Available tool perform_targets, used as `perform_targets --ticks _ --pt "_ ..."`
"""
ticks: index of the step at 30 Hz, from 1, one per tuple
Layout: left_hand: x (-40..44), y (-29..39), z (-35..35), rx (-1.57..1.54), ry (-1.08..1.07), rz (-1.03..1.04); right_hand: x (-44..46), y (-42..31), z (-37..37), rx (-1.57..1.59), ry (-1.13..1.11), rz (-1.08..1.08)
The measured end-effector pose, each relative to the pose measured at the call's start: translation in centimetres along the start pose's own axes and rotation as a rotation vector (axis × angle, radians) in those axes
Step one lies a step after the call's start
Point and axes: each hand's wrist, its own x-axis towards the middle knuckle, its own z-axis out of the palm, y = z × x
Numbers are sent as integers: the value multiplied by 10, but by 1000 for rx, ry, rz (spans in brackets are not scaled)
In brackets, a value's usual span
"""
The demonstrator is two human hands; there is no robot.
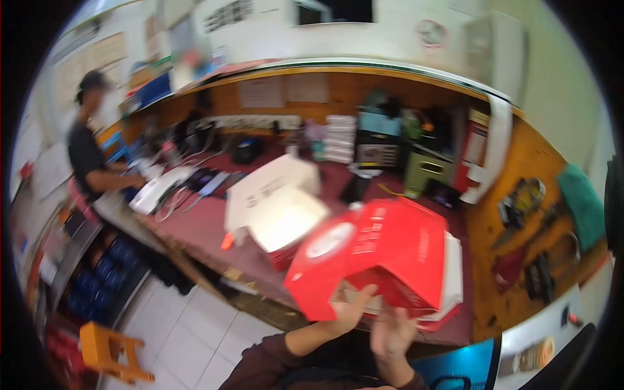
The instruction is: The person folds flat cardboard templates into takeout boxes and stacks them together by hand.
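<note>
Out on the left, an orange plastic stool [107, 351] is seen on the tiled floor, then white cartons [289, 221] are spread across the maroon tabletop [201, 231]. Now the half-closed left hand [354, 315] is clamped on the lower edge of a red printed carton [406, 240], held above the table's front right end. Just beside, the right hand [393, 333] is raised, fingers loosely curled; whether anything is gripped there cannot be told.

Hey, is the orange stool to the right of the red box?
No, the stool stands on the floor at far left, while the red box is right of centre.
</note>
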Motion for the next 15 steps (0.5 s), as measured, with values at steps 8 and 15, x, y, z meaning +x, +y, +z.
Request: perform_targets --ticks 8,15 --pt "15 12 10 -328 -12 -244 13 -6 25 -83 -66 20" --pt "19 3 7 -282 -16 -332 14 8 23 -76 -45 1"
